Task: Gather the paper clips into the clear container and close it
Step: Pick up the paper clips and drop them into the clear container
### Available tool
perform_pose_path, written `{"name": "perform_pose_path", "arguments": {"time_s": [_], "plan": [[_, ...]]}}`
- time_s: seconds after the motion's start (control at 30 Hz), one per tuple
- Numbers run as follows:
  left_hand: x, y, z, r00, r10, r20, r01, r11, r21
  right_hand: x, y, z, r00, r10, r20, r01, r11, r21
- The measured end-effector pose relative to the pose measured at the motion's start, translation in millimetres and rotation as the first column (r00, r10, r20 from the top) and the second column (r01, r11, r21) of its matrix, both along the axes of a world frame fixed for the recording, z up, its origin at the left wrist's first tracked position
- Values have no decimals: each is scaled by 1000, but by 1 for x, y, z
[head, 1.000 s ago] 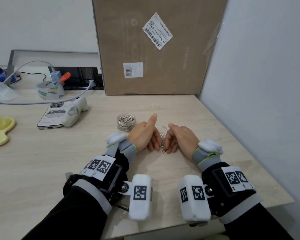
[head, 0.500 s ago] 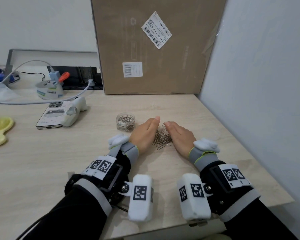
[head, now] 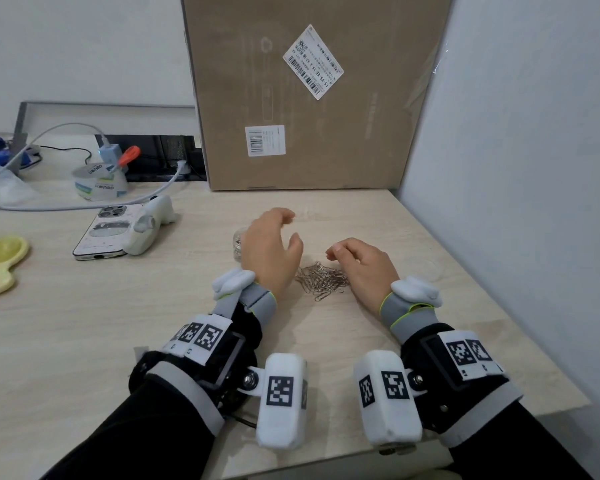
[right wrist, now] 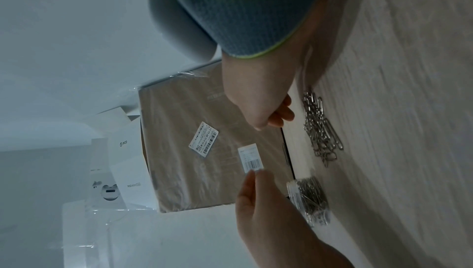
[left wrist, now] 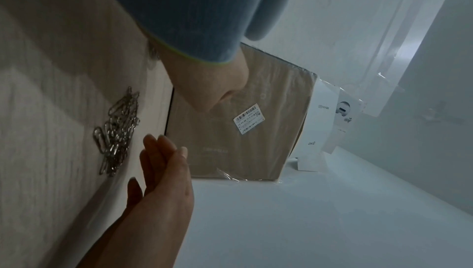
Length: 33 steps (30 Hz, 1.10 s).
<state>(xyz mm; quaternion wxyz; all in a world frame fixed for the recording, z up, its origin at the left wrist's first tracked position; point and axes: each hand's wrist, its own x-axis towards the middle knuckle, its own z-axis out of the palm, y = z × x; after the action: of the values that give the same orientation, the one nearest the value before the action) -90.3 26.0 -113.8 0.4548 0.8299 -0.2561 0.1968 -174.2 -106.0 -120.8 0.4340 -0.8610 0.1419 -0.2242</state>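
Note:
A loose pile of silver paper clips [head: 323,280] lies on the wooden table [head: 84,341] between my two hands. The small round clear container [head: 237,242], partly filled with clips, stands just behind and left of the pile. It is mostly hidden by my left hand [head: 274,244], which hovers beside it with relaxed fingers and holds nothing. My right hand [head: 357,263] rests right of the pile, fingers loosely curled and empty. The right wrist view shows the pile [right wrist: 322,128], the container [right wrist: 309,197] and my left hand [right wrist: 256,191] beside it. In the left wrist view the pile [left wrist: 117,132] is seen again.
A large cardboard box [head: 309,98] stands against the back wall, and a white wall [head: 516,168] bounds the table on the right. A phone [head: 104,233], a tape roll [head: 97,185], cables and a yellow object [head: 0,261] lie at the left.
My hands were pressed together around the clips. They have since parted, leaving the pile on the table. The left hand has lifted back and left, next to the container.

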Motion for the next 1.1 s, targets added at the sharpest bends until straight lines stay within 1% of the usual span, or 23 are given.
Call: {"name": "perform_pose_path", "arguments": {"time_s": [0.03,0.1,0.17,0.23,0.3,0.37,0.43,0.53,0.57,0.67,0.77,1.0,1.1], "plan": [[2,1,0,995,101,11,-102,994,29,0,0,-1,1000,-3,0,3,1000,-4],[6,2,-2,961,272,-43,-267,960,87,0,0,-1,1000,-12,-5,12,1000,-7],[9,4,-7,922,355,-152,-331,930,163,-1,0,0,1000,-10,-21,9,1000,-5],[13,5,-13,887,379,-263,-330,920,213,-3,1,1,998,20,-66,-20,1000,-6],[15,6,-14,870,374,-322,-313,922,227,-5,2,0,991,57,-122,-66,996,-65],[17,7,-14,867,370,-334,-298,922,247,-4,2,-3,982,82,-169,-110,981,-159],[17,7,-13,870,356,-340,-282,927,248,-4,0,-4,969,114,-219,-163,962,-221],[14,7,-10,894,266,-360,-212,960,183,-4,-2,-4,944,139,-301,-232,925,-302],[13,6,-9,906,229,-356,-182,970,162,-3,-2,-4,941,141,-308,-240,918,-315],[10,3,-9,928,153,-339,-117,985,126,-2,-1,-5,955,161,-248,-235,924,-303],[10,2,-11,930,106,-351,-77,992,95,-1,0,-4,963,190,-193,-237,936,-260],[7,1,-10,935,53,-352,-33,997,63,4,2,-5,982,156,-108,-177,958,-227],[6,2,-9,939,39,-341,-20,998,59,5,0,-4,986,138,-95,-156,965,-212]]}}
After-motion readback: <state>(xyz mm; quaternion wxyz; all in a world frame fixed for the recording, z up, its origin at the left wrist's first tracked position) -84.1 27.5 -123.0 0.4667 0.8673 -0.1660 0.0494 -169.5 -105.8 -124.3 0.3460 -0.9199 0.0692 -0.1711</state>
